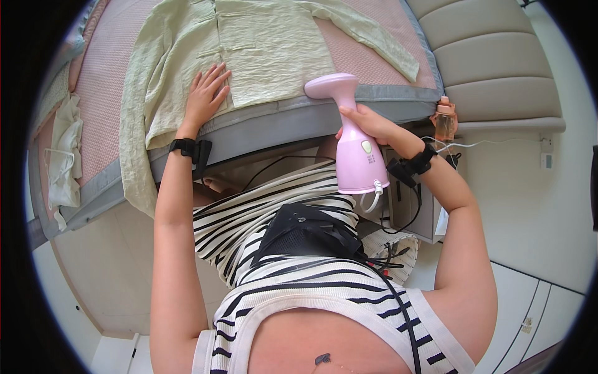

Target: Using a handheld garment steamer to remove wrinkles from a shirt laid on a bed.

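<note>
A pale green long-sleeved shirt (274, 56) lies spread on the pink bed cover, with one sleeve hanging over the near edge. My left hand (205, 98) rests flat on the shirt's lower left part, fingers spread. In my right hand (369, 122) is a pink handheld garment steamer (356, 159), its fingers wrapped round the narrow neck. The steamer's head is at the shirt's lower right hem; whether it touches the cloth I cannot tell. A white cord leaves the steamer's base.
The bed (103, 81) has a grey edge and a padded beige headboard (492, 62) at right. A bottle with an orange-pink cap (444, 118) stands by the bedside cabinet (414, 215). White cloth and a hanger (65, 156) lie at far left. A white cord (492, 142) runs to a wall socket.
</note>
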### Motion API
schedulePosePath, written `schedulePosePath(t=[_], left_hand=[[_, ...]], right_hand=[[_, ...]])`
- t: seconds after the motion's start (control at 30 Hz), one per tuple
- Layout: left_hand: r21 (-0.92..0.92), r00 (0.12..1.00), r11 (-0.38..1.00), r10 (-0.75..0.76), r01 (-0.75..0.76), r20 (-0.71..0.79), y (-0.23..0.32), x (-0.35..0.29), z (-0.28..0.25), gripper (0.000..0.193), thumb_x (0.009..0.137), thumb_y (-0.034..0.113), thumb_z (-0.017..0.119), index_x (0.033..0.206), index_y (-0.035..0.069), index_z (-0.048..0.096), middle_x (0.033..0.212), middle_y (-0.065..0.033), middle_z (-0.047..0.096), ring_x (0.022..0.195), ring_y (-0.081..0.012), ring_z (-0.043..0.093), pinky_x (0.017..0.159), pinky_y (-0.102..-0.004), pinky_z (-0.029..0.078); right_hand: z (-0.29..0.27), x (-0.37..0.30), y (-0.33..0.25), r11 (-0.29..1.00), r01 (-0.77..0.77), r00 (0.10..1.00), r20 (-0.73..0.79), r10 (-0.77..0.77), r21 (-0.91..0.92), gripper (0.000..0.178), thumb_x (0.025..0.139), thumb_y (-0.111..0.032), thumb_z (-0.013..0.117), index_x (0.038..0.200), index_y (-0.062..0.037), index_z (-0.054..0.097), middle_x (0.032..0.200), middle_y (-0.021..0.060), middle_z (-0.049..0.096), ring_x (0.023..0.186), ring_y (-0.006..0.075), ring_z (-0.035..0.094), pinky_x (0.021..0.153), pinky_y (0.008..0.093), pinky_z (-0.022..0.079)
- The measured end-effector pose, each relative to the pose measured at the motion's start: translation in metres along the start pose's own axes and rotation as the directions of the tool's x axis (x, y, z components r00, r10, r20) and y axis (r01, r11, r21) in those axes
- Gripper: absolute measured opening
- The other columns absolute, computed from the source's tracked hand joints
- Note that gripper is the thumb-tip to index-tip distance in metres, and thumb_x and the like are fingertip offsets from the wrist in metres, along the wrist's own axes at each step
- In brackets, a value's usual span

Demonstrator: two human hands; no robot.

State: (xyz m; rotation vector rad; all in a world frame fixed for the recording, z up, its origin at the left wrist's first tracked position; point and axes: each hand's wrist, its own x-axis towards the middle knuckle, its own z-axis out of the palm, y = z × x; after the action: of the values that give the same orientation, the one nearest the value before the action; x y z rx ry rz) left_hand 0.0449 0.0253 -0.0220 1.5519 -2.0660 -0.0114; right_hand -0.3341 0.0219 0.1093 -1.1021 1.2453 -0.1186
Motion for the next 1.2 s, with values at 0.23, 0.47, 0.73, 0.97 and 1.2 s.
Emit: schedulePosePath(t=[0.23, 0.47, 0.73, 0.97, 1.2], left_hand=[[0.000, 1.000, 1.000, -0.001, 0.001, -0.005, 0.000, 0.000, -0.002, 0.041, 0.088, 0.037, 0.048, 0.125, 0.021, 0.049, 0.137, 0.0005, 0.039, 0.130, -0.0173, 0.030, 0.108, -0.0386, 0.018], [0.002, 1.000, 1.000, 0.006, -0.006, -0.012, 0.001, 0.000, -0.002, 0.041, 0.086, 0.036, 0.051, 0.124, 0.020, 0.050, 0.136, -0.0002, 0.040, 0.129, -0.0178, 0.031, 0.108, -0.0390, 0.018], [0.006, 1.000, 1.000, 0.006, -0.005, -0.010, 0.001, 0.001, -0.001, 0.042, 0.086, 0.037, 0.051, 0.125, 0.020, 0.050, 0.136, -0.0003, 0.040, 0.130, -0.0179, 0.030, 0.108, -0.0391, 0.018], [-0.010, 1.000, 1.000, 0.007, -0.007, -0.003, 0.000, 0.001, -0.001, 0.043, 0.086, 0.038, 0.051, 0.125, 0.020, 0.049, 0.137, -0.0003, 0.039, 0.130, -0.0183, 0.030, 0.108, -0.0396, 0.018], [-0.002, 1.000, 1.000, -0.004, 0.004, 0.005, 0.002, -0.001, -0.005, 0.056, 0.079, 0.047, 0.057, 0.126, 0.018, 0.048, 0.137, -0.0006, 0.039, 0.130, -0.0190, 0.029, 0.108, -0.0404, 0.017]], right_hand=[[-0.002, 0.004, 0.001, 0.999, 0.010, 1.000, -0.002, -0.010, -0.040, 0.037, 0.091, -0.039, 0.046, 0.100, -0.0035, 0.045, 0.076, 0.0087, 0.060, 0.063, 0.0140, 0.060, 0.056, 0.0273, 0.050], [-0.001, 0.005, 0.004, 0.999, 0.004, 1.000, -0.023, -0.005, -0.034, 0.037, 0.091, -0.039, 0.046, 0.101, -0.0035, 0.045, 0.075, 0.0088, 0.060, 0.063, 0.0140, 0.060, 0.056, 0.0275, 0.050], [-0.001, 0.005, 0.004, 0.999, 0.001, 1.000, -0.030, -0.002, -0.045, 0.038, 0.091, -0.039, 0.046, 0.102, -0.0028, 0.044, 0.075, 0.0095, 0.060, 0.063, 0.0142, 0.060, 0.056, 0.0279, 0.050], [-0.003, -0.002, -0.005, 0.999, 0.036, 0.999, -0.010, -0.036, 0.001, 0.036, 0.091, -0.038, 0.046, 0.099, -0.0039, 0.038, 0.075, 0.0113, 0.060, 0.064, 0.0181, 0.063, 0.055, 0.0292, 0.053], [0.015, -0.005, -0.019, 0.999, 0.034, 0.999, -0.022, -0.034, -0.023, 0.037, 0.091, -0.038, 0.048, 0.100, -0.0023, 0.045, 0.074, 0.0095, 0.060, 0.060, 0.0142, 0.059, 0.054, 0.0272, 0.049]])
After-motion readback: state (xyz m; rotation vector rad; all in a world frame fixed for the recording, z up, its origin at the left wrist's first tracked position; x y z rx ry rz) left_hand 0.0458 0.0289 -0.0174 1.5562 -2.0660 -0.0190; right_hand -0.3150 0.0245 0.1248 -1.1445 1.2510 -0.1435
